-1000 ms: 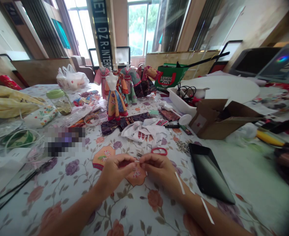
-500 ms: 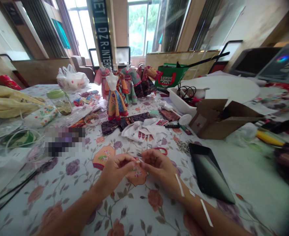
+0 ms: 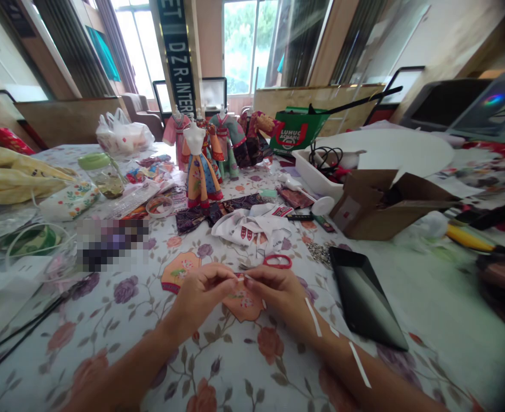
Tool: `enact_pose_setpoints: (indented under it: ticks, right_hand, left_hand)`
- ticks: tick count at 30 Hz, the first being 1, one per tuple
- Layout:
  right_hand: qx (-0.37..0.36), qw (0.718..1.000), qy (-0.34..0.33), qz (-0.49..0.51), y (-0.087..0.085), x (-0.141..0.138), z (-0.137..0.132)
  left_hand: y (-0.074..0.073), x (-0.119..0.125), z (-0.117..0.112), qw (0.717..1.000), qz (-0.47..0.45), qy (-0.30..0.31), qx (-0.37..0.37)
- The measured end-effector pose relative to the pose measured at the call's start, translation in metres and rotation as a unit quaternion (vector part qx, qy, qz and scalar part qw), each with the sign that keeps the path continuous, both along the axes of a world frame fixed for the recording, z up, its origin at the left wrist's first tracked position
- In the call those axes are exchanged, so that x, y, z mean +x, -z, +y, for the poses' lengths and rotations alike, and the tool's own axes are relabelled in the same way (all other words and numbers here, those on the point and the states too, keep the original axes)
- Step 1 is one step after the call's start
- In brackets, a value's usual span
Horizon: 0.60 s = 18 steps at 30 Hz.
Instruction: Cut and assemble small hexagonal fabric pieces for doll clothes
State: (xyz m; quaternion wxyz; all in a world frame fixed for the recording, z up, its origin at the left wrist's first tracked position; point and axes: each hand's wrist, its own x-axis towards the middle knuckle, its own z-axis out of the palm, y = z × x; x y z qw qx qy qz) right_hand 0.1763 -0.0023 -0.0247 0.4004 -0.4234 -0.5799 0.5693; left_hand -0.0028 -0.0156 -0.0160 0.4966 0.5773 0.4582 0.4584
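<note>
My left hand (image 3: 201, 294) and my right hand (image 3: 276, 292) meet over the floral tablecloth, fingertips pinched together on a thin white strip (image 3: 240, 277) between them. Under the hands lies an orange fabric cut-out (image 3: 246, 301) with a flower print. A second orange piece (image 3: 179, 270) lies just left of my left hand. Two white strips (image 3: 312, 316) stick to my right wrist and forearm. Red-handled scissors (image 3: 277, 261) lie just beyond my right hand.
A dark tablet (image 3: 366, 297) lies to the right. Behind it stands an open cardboard box (image 3: 385, 206). Small dress forms in costumes (image 3: 203, 171) stand mid-table, with white printed cloth (image 3: 252, 226) in front. A jar (image 3: 102, 174), bags and a white tray (image 3: 316, 174) crowd the back.
Both hands stay pinched together on the strip, with only small finger shifts. The camera view has tilted slightly, so the scissors show fully again.
</note>
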Motion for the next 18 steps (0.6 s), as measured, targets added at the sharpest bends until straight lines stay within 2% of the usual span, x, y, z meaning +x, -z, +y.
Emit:
enact_pose_setpoints:
  ticks: [7,12,18]
  right_hand:
    - [-0.041,0.999,0.001,0.028,-0.0052,-0.0010,-0.0008]
    - [-0.074,0.996,-0.016,0.037,-0.0095,-0.0010,-0.0026]
    - [-0.084,0.996,-0.020,0.036,-0.0088,-0.0004,-0.0025]
  left_hand:
    - [-0.0025,-0.0018,0.0004,0.999,0.029,-0.008,0.020]
    - [-0.0012,-0.0048,0.0007,0.999,0.038,0.010,0.031]
    - [0.0011,-0.0071,0.0032,0.999,0.028,0.033,0.007]
